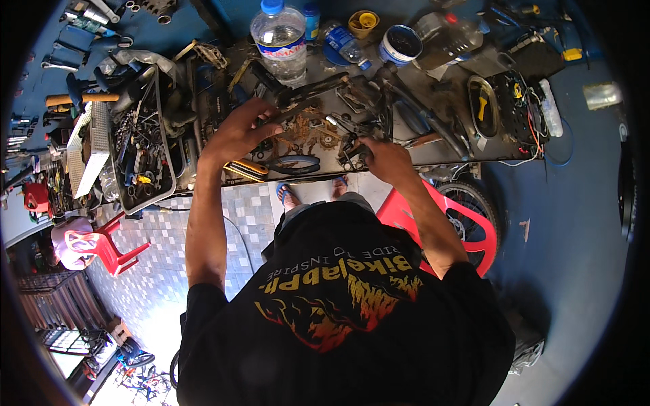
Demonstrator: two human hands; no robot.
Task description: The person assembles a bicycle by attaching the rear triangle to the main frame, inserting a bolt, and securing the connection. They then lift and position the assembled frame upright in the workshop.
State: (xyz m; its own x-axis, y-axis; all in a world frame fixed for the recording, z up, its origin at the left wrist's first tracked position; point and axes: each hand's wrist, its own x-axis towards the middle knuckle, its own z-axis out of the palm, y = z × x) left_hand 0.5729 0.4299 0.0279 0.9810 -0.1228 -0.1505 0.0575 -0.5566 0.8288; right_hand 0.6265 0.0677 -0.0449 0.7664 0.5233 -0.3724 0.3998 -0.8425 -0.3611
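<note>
My left hand (238, 134) hovers over the workbench (435, 147), its thumb and fingers apart and nothing between them. Just below it lie a yellow-and-black tool handle (246, 170) and a pair of blue-grey curved handles (295, 164). My right hand (389, 161) is closed at the bench's front, fingertips at a cluster of small dark metal parts (349, 150); what they grip is hidden. Between the hands, brown debris (298, 128) surrounds a small round toothed part (328, 139). Dark metal arms (423, 111) lie behind my right hand.
A grey bin of tools (169, 172) stands at the left. Along the back are a large water bottle (281, 51), a white tub (401, 46) and an oval tray (483, 108). A red chair (443, 203) and a bicycle wheel (493, 210) are below, right.
</note>
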